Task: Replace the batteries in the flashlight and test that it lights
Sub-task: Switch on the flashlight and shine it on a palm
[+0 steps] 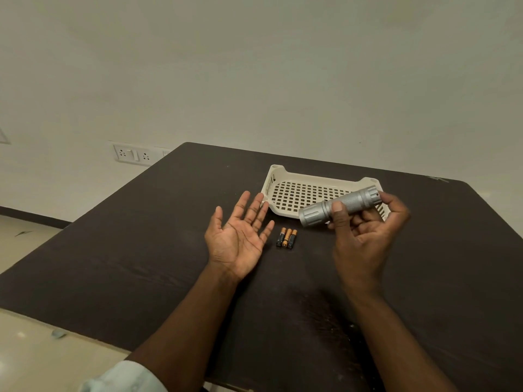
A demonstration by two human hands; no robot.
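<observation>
Dark table (141,250): our right hand (365,230) grips knurled silver flashlight (339,206); left hand (240,239) open, empty; batteries (286,238) at its 3 o'clock.

Dim, soft light; wide-angle bending at edges; right hand (365,222) slightly blurred

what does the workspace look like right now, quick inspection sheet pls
surface: dark table, scuffed near the front
job's things: silver flashlight held above the table; three batteries lying side by side
clutter: empty cream basket behind the flashlight
hands: left hand open, palm up, empty; right hand gripping the flashlight
cables: nothing seen
surroundings: plain wall, wall socket, light floor
</observation>
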